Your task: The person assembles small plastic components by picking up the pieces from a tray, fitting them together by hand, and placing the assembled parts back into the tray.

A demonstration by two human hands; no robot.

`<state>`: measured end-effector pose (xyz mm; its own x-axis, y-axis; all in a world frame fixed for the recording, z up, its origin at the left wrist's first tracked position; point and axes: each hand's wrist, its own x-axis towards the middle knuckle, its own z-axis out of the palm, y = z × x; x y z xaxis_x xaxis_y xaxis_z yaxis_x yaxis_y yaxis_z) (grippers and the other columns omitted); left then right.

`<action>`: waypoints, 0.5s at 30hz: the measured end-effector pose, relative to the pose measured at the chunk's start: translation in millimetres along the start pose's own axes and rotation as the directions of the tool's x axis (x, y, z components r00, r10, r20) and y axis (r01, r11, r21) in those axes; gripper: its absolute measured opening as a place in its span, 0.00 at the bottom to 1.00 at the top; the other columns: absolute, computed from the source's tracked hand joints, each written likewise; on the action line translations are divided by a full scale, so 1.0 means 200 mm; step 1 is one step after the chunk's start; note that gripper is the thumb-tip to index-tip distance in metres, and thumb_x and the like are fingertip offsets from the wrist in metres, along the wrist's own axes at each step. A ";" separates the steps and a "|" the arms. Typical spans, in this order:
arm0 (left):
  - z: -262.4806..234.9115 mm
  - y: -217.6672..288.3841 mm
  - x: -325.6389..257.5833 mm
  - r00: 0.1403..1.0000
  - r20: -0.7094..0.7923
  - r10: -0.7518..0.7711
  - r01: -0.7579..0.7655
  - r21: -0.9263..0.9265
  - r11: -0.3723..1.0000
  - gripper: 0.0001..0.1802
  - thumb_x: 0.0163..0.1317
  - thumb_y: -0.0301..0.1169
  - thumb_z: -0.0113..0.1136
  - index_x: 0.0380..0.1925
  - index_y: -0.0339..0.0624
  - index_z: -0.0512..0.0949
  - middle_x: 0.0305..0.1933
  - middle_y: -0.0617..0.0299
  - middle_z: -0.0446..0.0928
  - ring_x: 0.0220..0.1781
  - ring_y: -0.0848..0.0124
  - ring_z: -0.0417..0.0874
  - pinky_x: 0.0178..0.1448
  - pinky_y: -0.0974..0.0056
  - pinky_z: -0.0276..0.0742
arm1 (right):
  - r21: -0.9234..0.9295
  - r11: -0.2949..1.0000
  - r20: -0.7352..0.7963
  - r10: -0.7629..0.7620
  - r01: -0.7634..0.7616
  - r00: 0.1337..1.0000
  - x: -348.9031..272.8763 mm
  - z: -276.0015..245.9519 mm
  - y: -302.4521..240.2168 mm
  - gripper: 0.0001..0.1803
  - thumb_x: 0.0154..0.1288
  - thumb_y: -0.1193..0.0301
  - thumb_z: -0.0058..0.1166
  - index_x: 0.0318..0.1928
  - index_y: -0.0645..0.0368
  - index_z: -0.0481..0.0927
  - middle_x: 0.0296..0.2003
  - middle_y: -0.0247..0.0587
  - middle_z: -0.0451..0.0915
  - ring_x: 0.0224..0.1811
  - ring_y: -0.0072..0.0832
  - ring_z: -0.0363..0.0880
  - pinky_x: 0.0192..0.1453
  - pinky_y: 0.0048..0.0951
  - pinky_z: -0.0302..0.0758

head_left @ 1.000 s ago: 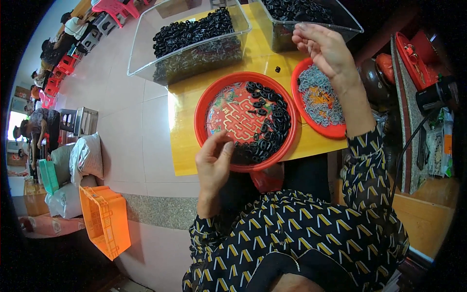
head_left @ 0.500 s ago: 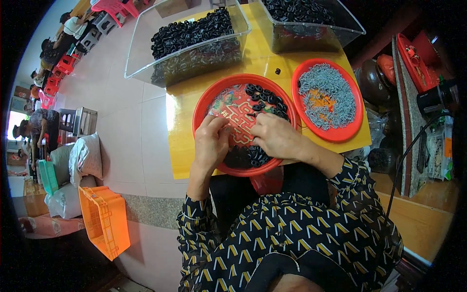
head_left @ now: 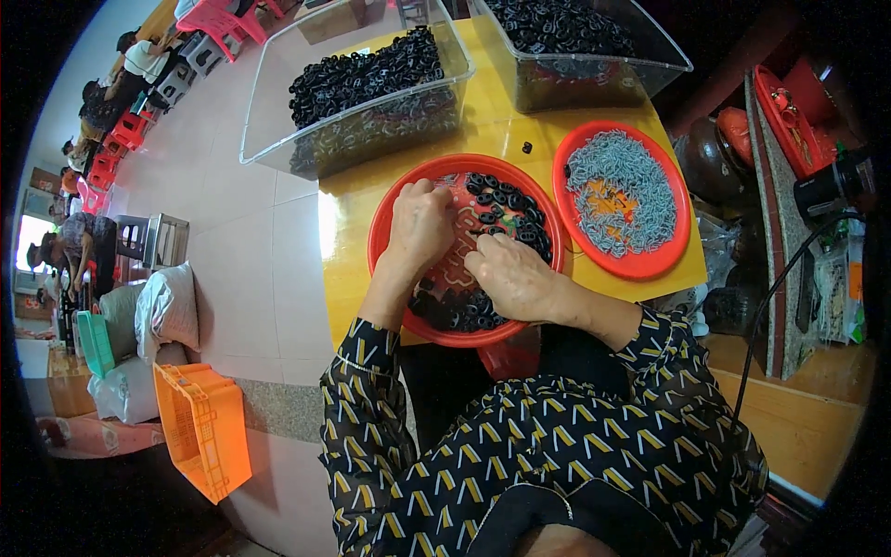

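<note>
Over the round red tray (head_left: 390,209) at the middle of the yellow surface (head_left: 348,213), both hands at work close together: left hand (head_left: 419,227) resting on the tray's centre, knuckles up, fingers curled down onto the bare patterned bottom, grip underneath hidden, so cannot tell whether anything is pinched there. Just right of it, still inside the same tray, right hand (head_left: 515,277) lying flat-ish with fingers bunched narrow and pointing toward the left hand, tips nearly meeting it; whether a piece sits between them cannot be made out. Around the hands, small black rings (head_left: 510,200) heaped along the tray's far right side, more of them along its near rim below the right hand. Right of the red tray and almost touching it, a second red tray (head_left: 640,269) filled with small grey pieces (head_left: 617,176), an orange patch showing through at its middle. Beyond the red tray, at the surface's far edge, two clear plastic bins: one (head_left: 278,93) up and to the left, loaded with black rings, another (head_left: 650,46) up and to the right, likewise full. Between the far bins and the trays, one stray black ring (head_left: 527,147) lying alone. Left of the red tray and well apart, down on the tiled floor, an orange crate (head_left: 200,427).
</note>
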<state>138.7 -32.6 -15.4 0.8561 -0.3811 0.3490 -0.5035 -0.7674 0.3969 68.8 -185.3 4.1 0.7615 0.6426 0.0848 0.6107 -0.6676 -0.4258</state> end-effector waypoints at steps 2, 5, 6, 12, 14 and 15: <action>0.02 -0.01 0.01 1.000 0.014 0.008 -0.008 0.017 1.000 0.08 0.40 0.29 0.59 0.19 0.35 0.73 0.26 0.49 0.72 0.33 0.54 0.73 0.36 0.57 0.69 | 0.003 1.000 -0.008 -0.007 0.007 1.000 0.00 0.00 0.00 0.07 0.40 0.81 0.46 0.26 0.65 0.69 0.28 0.50 0.67 0.35 0.43 0.68 0.40 0.36 0.67; 0.02 0.00 0.03 0.999 0.047 0.016 -0.019 0.068 0.998 0.11 0.40 0.30 0.59 0.19 0.33 0.72 0.26 0.49 0.72 0.33 0.54 0.73 0.36 0.57 0.70 | 0.000 1.000 -0.027 -0.004 0.004 1.000 -0.02 -0.01 0.00 0.08 0.40 0.82 0.46 0.26 0.64 0.68 0.28 0.49 0.66 0.34 0.42 0.68 0.40 0.36 0.66; 0.01 0.02 0.02 0.997 0.079 -0.013 0.005 0.102 0.995 0.11 0.40 0.30 0.59 0.21 0.33 0.72 0.27 0.48 0.72 0.34 0.54 0.73 0.36 0.56 0.69 | 0.025 1.000 -0.045 -0.004 0.005 0.999 -0.03 -0.01 0.00 0.07 0.40 0.82 0.47 0.26 0.64 0.68 0.28 0.49 0.65 0.35 0.42 0.67 0.39 0.36 0.66; 0.00 0.06 -0.03 0.991 0.123 -0.048 0.031 0.137 0.990 0.12 0.41 0.26 0.55 0.28 0.32 0.70 0.31 0.46 0.70 0.36 0.52 0.72 0.38 0.55 0.68 | 0.180 0.982 -0.176 -0.025 0.057 0.984 -0.08 -0.05 -0.02 0.08 0.46 0.80 0.51 0.26 0.63 0.66 0.27 0.47 0.65 0.33 0.42 0.67 0.38 0.36 0.66; 0.01 0.06 -0.05 0.990 0.135 -0.048 0.026 0.154 0.988 0.11 0.41 0.24 0.53 0.28 0.32 0.69 0.31 0.45 0.70 0.36 0.52 0.71 0.39 0.54 0.67 | 0.428 0.902 -0.206 0.043 0.051 0.978 -0.09 -0.06 -0.02 0.08 0.47 0.81 0.50 0.27 0.63 0.65 0.24 0.47 0.66 0.31 0.43 0.69 0.35 0.36 0.67; 0.01 0.06 -0.06 0.992 0.121 -0.044 0.028 0.129 0.991 0.10 0.41 0.23 0.52 0.27 0.32 0.69 0.31 0.45 0.70 0.35 0.51 0.71 0.39 0.55 0.67 | 0.491 0.868 -0.204 0.041 0.066 0.978 -0.10 -0.08 -0.02 0.07 0.50 0.81 0.48 0.28 0.63 0.63 0.22 0.45 0.67 0.27 0.38 0.72 0.31 0.33 0.68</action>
<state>122.5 -39.1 -16.9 0.8850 -0.4071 0.2257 -0.4603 -0.8378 0.2936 54.0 -200.6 18.3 0.8140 0.5245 0.2495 0.4743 -0.3523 -0.8068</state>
